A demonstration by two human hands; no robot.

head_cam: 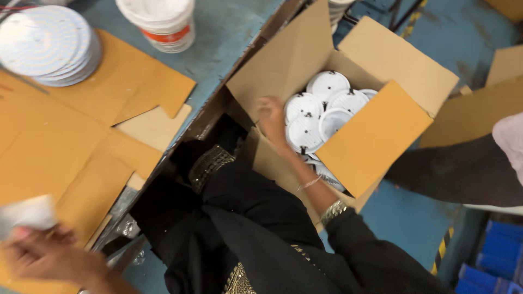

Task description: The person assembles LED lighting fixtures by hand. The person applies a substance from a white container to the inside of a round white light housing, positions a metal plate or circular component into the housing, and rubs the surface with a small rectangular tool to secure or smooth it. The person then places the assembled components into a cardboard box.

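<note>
An open cardboard box point(376, 136) stands on the floor beside the table, holding several white round discs point(327, 111). My right hand point(271, 116) reaches down into the box and rests on the discs at its left side; blur hides whether it grips one. My left hand point(46, 256) is at the bottom left over the table, fingers closed on a blurred white flat piece point(24, 214). My black sleeve and lap fill the lower middle of the view.
On the table, brown cardboard sheets point(81, 136), a stack of white round discs point(46, 43) at the top left, and a white bucket point(163, 22). Another person's dark sleeve point(463, 169) comes in from the right. Blue crates point(496, 256) stand at the bottom right.
</note>
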